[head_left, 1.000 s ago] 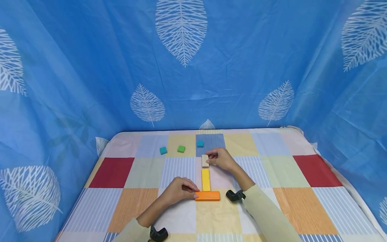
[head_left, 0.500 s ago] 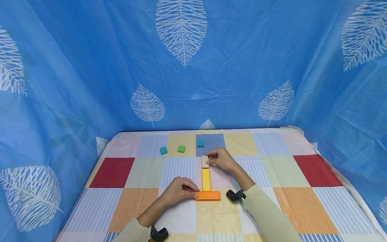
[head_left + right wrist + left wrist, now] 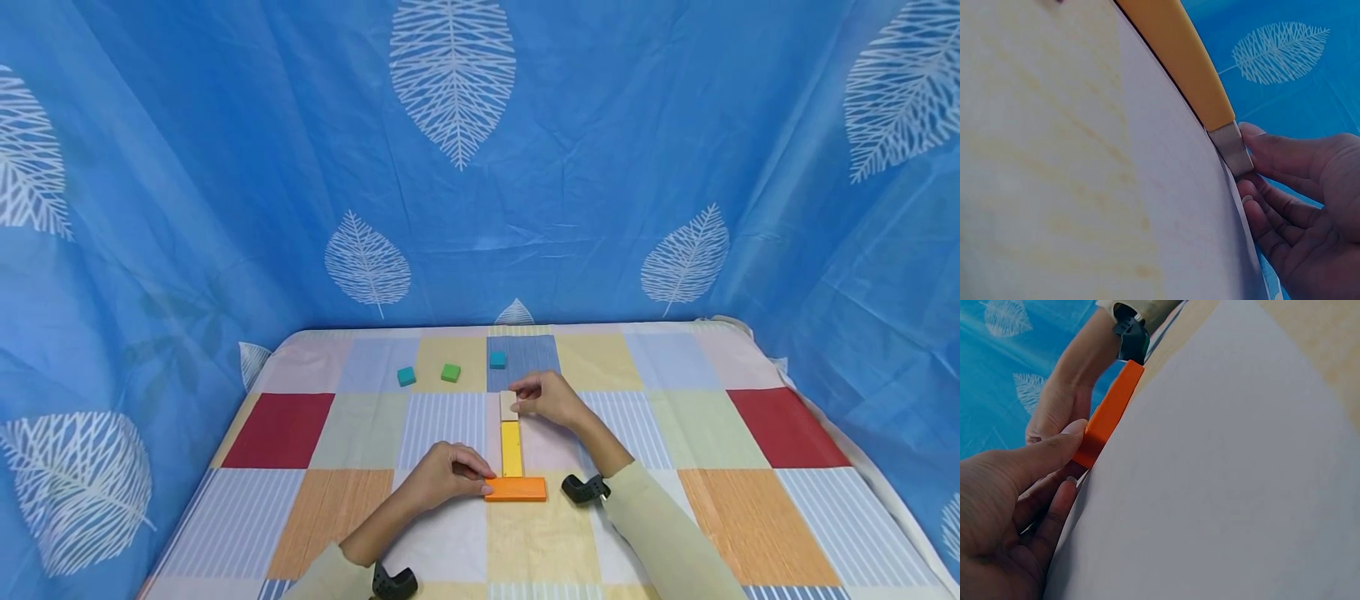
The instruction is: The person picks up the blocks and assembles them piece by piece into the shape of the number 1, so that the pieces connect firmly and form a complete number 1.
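Patchwork cloth [image 3: 712,425]: left fingers [image 3: 472,460] pinch orange block [image 3: 519,490], right fingers [image 3: 529,406] cream block [image 3: 507,403].

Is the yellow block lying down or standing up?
Lying down. The yellow block has its long side along the cloth, between the orange block and pale block.

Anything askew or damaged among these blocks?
Nothing stands out. The pale block and yellow block roughly line up end to end, the orange block crosswise at the near end; no damage shows. The leftmost teal block sits slightly turned, hardly a fault.
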Available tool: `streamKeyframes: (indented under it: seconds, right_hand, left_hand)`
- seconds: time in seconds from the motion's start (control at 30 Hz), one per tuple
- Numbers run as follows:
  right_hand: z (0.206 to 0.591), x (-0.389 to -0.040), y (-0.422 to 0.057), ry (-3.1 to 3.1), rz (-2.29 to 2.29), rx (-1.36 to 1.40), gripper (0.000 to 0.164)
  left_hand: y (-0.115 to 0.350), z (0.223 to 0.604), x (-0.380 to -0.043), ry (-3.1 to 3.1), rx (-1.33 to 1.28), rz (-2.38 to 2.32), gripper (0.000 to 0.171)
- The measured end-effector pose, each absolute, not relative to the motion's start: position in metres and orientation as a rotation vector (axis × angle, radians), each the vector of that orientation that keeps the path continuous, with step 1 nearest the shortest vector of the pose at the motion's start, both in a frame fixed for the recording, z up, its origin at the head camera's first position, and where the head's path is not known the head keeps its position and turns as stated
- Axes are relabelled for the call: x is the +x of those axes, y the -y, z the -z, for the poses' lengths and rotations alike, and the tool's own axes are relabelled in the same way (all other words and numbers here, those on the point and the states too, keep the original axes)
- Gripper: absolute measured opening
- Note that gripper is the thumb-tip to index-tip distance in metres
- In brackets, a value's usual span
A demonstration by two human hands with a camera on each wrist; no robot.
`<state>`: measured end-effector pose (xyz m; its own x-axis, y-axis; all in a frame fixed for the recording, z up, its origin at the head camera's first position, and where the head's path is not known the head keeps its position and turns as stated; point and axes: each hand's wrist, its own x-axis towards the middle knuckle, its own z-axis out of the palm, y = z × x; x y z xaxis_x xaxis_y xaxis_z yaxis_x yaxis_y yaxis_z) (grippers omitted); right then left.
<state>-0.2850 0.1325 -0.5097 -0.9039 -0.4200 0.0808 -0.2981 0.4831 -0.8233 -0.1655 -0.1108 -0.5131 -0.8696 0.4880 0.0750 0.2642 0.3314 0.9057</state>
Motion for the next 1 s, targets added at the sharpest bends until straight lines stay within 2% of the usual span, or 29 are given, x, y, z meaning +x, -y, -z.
streamKeyframes:
  seconds: [0.6, 1.0]
  right_hand:
    - [0.509, -0.282, -0.134, -2.576, 1.413, -0.635, 0.032]
    - [0.509, -0.284, -0.134, -2.576, 1.403, -0.635, 0.033]
  left_hand:
    - [0.114, 0.524, -0.169, -2.366, 0.684, -1.576, 0.013]
    - [0.11, 0.499, -0.159, -2.38, 0.691, -1.58, 0.012]
